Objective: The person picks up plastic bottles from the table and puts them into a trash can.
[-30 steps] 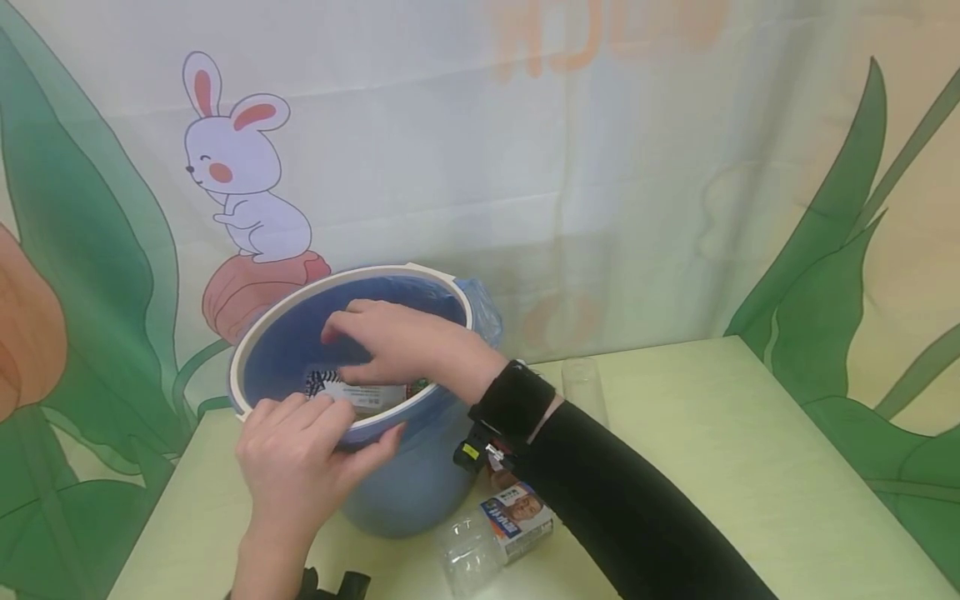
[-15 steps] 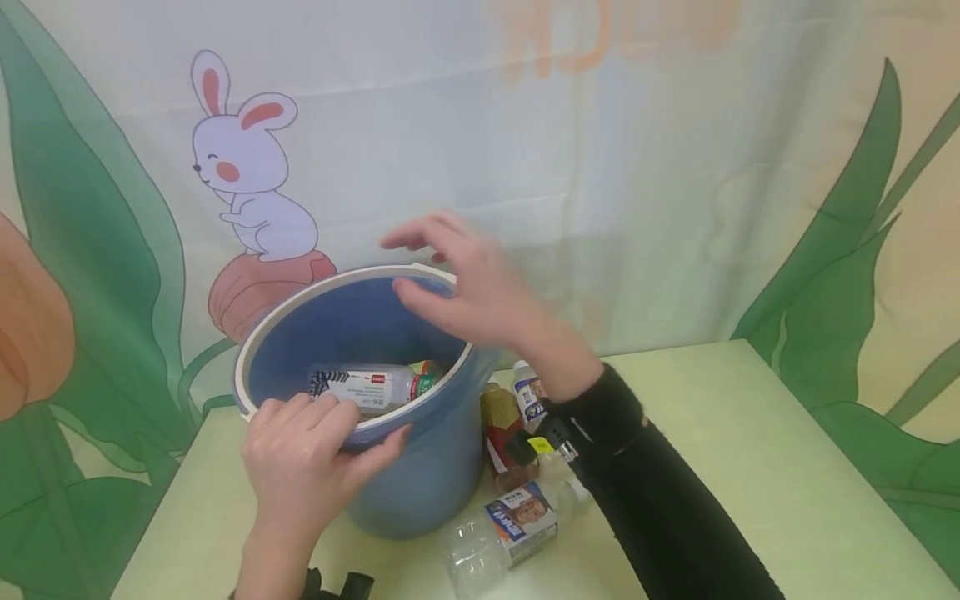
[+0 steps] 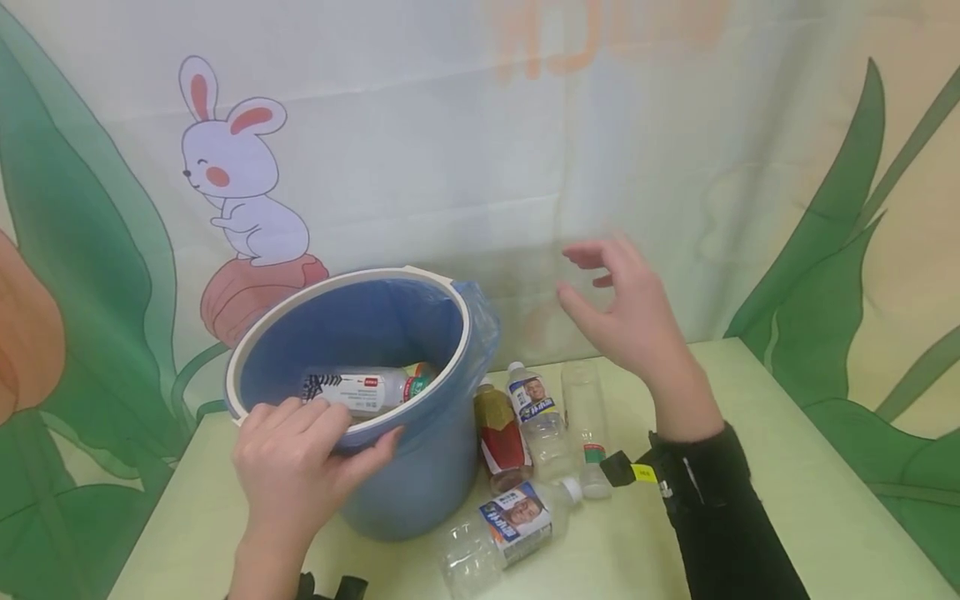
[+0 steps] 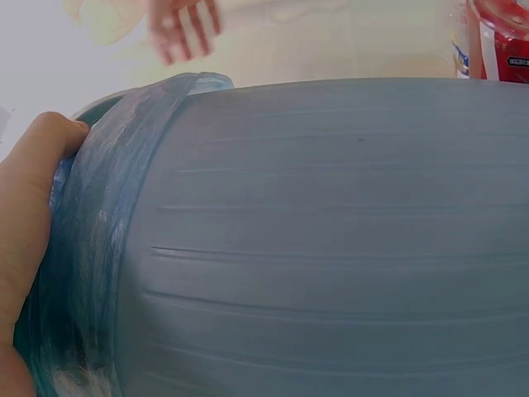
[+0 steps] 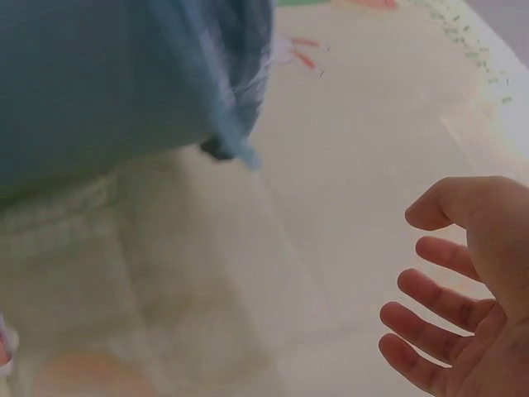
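Observation:
My left hand (image 3: 300, 475) grips the near rim of a blue trash can (image 3: 420, 492), fingers over the cream rim ring and thumb along the outside. In the left wrist view a thin blue plastic bag (image 4: 107, 215) is folded over the can's edge under that hand. Inside the can lies a clear plastic bottle (image 3: 367, 392) with a white label and a green band. My right hand (image 3: 637, 317) is in the air to the right of the can, above the table's back edge, fingers spread and loosely bent. Nothing is between its fingers in the right wrist view.
Right of the can lie several empty plastic bottles: a red-and-gold labelled bottle (image 3: 504, 442), a blue-labelled bottle (image 3: 538, 417), a clear bottle with a green band (image 3: 583, 408), and nearer, another blue-labelled bottle (image 3: 510, 529). A printed curtain (image 3: 450, 150) hangs behind the pale green table (image 3: 750, 500).
My right hand has come up out of the can and moved right, past the rim, uncovering the bottle inside and those beside the can. The left hand keeps its hold on the rim.

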The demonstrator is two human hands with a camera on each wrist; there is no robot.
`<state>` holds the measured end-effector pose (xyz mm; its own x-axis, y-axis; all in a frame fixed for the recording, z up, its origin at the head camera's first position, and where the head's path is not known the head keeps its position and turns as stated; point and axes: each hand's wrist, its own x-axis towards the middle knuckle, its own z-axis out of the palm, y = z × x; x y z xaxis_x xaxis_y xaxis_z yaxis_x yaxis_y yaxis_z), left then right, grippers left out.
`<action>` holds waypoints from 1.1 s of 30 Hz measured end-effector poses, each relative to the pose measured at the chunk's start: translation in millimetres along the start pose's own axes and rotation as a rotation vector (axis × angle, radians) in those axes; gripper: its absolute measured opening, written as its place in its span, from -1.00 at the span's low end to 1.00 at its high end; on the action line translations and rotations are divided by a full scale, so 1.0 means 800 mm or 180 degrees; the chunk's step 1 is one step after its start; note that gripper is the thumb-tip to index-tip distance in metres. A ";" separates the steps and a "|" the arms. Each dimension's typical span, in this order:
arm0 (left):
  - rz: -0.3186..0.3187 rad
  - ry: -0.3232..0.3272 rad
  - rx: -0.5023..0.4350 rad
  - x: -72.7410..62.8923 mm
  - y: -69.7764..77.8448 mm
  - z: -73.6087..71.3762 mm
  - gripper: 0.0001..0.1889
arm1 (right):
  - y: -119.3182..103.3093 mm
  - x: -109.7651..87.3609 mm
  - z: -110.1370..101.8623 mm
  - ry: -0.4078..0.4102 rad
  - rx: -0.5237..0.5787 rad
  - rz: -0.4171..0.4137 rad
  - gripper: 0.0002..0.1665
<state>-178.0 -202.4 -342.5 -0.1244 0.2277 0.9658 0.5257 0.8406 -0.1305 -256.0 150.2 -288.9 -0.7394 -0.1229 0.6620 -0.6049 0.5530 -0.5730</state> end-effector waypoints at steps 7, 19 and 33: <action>-0.0007 0.0036 -0.0004 -0.001 0.000 0.000 -0.37 | 0.058 -0.048 0.014 -0.0146 -0.0354 0.0553 -0.50; -0.0010 0.0033 0.0006 0.003 0.002 0.000 -0.37 | 0.127 -0.101 0.034 -0.0647 -0.0582 0.1224 -0.31; 0.0014 0.0009 0.0027 0.003 0.002 -0.002 -0.37 | 0.152 -0.119 0.064 -0.0714 -0.0668 0.1816 -0.05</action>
<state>-176.5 -201.5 -339.7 -0.1198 0.2299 0.9658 0.5192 0.8437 -0.1365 -273.9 186.6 -446.4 -0.9851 0.0814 0.1514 -0.0448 0.7288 -0.6833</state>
